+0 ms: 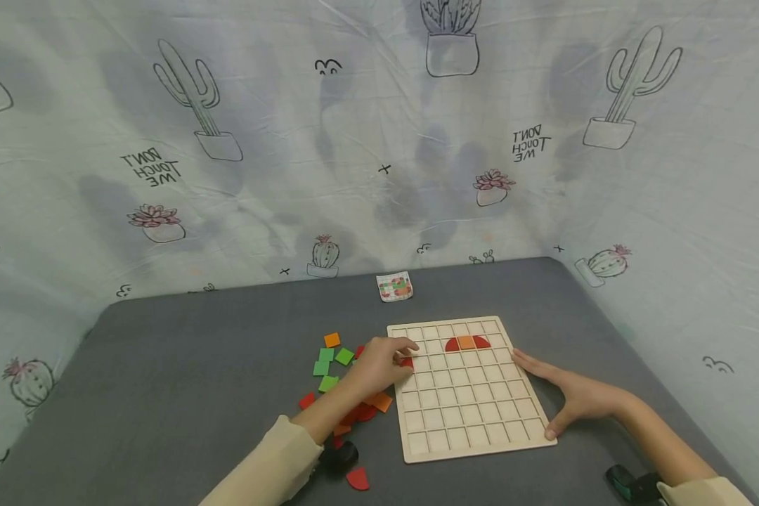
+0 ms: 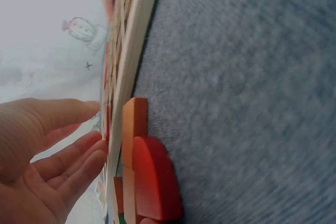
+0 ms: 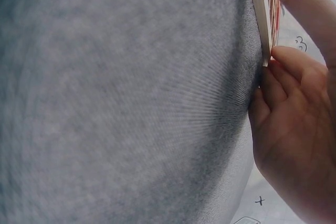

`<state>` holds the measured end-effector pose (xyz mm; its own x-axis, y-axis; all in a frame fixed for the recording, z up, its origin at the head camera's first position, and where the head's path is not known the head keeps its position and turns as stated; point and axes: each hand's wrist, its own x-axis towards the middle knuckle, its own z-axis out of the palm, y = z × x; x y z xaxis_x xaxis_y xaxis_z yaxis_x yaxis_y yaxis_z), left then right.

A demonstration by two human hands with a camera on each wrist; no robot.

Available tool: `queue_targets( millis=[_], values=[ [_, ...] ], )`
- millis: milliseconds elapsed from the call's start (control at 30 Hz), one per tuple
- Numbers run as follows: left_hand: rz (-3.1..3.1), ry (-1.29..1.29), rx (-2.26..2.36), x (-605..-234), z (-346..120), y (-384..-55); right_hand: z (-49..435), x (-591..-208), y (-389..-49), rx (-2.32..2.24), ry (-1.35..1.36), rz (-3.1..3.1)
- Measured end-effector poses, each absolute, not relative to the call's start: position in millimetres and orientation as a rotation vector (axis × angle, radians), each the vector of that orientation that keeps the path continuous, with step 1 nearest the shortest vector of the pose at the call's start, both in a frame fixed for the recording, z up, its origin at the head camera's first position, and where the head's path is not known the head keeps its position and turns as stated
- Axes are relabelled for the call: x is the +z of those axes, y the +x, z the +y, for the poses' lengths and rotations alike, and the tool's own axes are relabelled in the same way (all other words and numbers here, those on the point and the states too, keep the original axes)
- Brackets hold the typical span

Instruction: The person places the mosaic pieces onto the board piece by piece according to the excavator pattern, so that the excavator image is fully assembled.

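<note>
Perhaps the flat red piece (image 1: 407,362) will skew — left hand (image 1: 377,360) curved around it (pinching, we can't tell) — if the spread right hand (image 1: 578,395) lets the gridded pale-wood board (image 1: 455,398) slip.

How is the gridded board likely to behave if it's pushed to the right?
The gridded board looks stiff: its edges run straight. Lying flat on the grey tabletop, it would probably slide rather than tip or roll. The right hand against its right edge might well block that push.
</note>
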<state>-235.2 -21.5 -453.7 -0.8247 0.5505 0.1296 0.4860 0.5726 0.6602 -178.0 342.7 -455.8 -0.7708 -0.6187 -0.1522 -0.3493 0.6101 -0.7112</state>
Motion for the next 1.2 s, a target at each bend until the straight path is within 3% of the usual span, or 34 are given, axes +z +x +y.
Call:
queue_targets(
  millis=[367,633,1200],
  values=[
    [2.645,0.858,1.246,-450,-52,-232,344,-457,-177,-0.976,-0.82,2.472],
    [2.7,0.687,1.328,-446,-93,-232,343,-456,-177,-0.97,-0.815,2.472],
    [2.924,0.586,1.299,-467,-160,-226,343,-455,-178,-0.978,-0.844,2.454]
  ],
)
